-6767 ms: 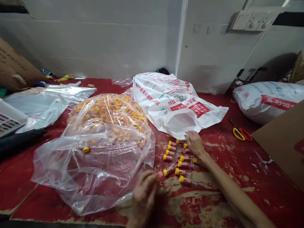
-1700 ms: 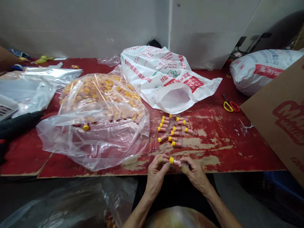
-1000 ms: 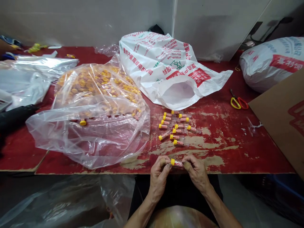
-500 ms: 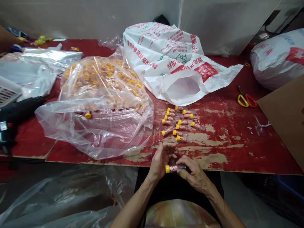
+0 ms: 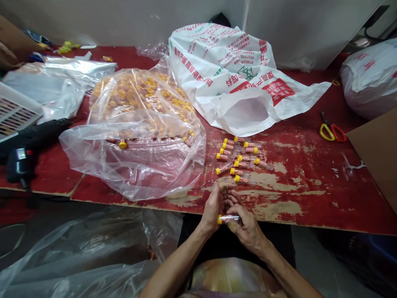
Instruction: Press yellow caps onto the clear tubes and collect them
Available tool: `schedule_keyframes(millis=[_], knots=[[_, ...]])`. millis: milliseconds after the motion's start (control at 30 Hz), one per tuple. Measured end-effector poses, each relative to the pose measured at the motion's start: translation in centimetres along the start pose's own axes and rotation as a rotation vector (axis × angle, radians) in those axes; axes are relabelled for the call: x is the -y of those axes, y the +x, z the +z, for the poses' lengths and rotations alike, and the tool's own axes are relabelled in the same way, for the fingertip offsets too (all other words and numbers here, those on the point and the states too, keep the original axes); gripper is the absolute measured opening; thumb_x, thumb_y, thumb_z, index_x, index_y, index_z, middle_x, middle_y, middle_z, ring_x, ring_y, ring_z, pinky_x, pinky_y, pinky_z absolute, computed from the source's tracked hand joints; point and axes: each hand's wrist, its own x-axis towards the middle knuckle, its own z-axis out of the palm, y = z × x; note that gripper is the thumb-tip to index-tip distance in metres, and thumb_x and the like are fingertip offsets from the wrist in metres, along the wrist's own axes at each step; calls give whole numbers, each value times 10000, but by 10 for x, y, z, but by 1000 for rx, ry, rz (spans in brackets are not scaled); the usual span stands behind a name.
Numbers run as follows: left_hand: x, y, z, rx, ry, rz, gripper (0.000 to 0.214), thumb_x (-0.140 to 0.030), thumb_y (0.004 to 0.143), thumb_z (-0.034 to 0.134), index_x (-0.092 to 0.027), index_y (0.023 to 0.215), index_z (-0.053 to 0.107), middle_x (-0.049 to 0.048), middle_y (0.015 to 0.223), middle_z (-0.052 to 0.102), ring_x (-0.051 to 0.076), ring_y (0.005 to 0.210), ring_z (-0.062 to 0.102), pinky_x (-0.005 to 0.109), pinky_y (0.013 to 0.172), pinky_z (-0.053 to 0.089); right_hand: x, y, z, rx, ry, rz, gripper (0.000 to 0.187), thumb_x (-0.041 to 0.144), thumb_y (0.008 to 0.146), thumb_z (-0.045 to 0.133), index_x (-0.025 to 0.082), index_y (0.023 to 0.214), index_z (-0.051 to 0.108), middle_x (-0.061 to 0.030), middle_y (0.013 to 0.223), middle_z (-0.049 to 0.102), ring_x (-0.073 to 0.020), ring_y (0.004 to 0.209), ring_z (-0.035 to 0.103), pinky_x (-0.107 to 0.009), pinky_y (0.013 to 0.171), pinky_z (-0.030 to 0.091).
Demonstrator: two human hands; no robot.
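Both hands meet at the near edge of the red table. My right hand pinches a small clear tube with a yellow cap, filled with red bits. My left hand is cupped against the tube's capped end, fingers curled upward. Just beyond them lie several more yellow-capped tubes in a loose cluster. To the left is a big clear plastic bag holding many such tubes.
A white printed bag lies open behind the cluster. Scissors with yellow and red handles lie right, beside a cardboard sheet. A black tool and a white basket are at left. Clear plastic hangs below the table edge.
The tube has stayed in my right hand. My left hand let go of the cap end and turned palm-up beside it. The view shifted left and down.
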Motion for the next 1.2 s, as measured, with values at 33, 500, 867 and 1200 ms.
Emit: schedule_keyframes(millis=[33, 500, 867, 1200], knots=[[-3, 0, 0, -2, -13, 24, 553, -617, 843, 395, -129, 930, 640, 78, 796, 640, 154, 687, 590, 276, 661, 451, 1, 2, -1, -6, 60, 48, 196, 380, 896, 471, 199, 899, 549, -34, 774, 592, -165, 685, 576, -259, 619, 463], [-5, -21, -22, -43, 532, 160, 223, -341, 754, 667, -177, 905, 676, 7, 756, 617, 123, 638, 578, 255, 645, 477, -4, 6, -30, -199, 57, 42, 181, 312, 886, 528, 229, 1043, 564, -34, 984, 576, -169, 897, 574, -261, 772, 471], [-10, -25, -19, 18, 764, 299, 168, -309, 821, 590, -184, 858, 696, 27, 771, 596, 153, 724, 572, 255, 689, 455, -4, 2, -34, -226, -148, 22, 226, 393, 909, 469, 193, 901, 573, 10, 686, 608, -119, 541, 550, -193, 478, 417], [-9, -15, -29, -317, 644, 332, 280, -372, 839, 539, -167, 1009, 626, 9, 739, 586, 122, 628, 535, 245, 620, 448, 2, 18, -61, 7, -1151, -65, 210, 231, 904, 405, 195, 736, 526, -22, 659, 557, -143, 516, 514, -280, 511, 264]])
